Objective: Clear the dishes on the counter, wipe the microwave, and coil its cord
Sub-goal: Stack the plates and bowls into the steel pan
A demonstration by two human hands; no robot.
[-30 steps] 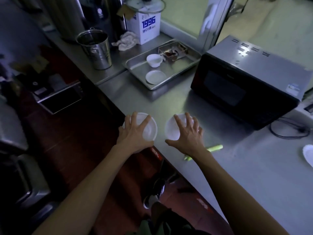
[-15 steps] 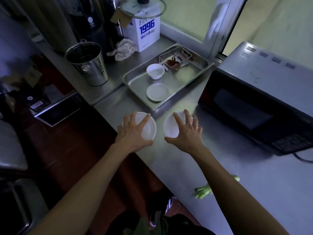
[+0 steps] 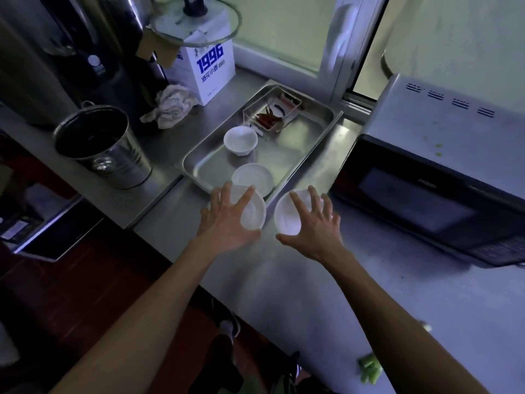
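Head view: left hand [image 3: 227,223] gripped a white dish [image 3: 251,213] and right hand [image 3: 315,226] a second white dish [image 3: 285,216], fingers spread and curled over each, both held at the near edge of the steel tray [image 3: 199,166], left of the microwave [image 3: 443,177] on the counter [image 3: 326,294].
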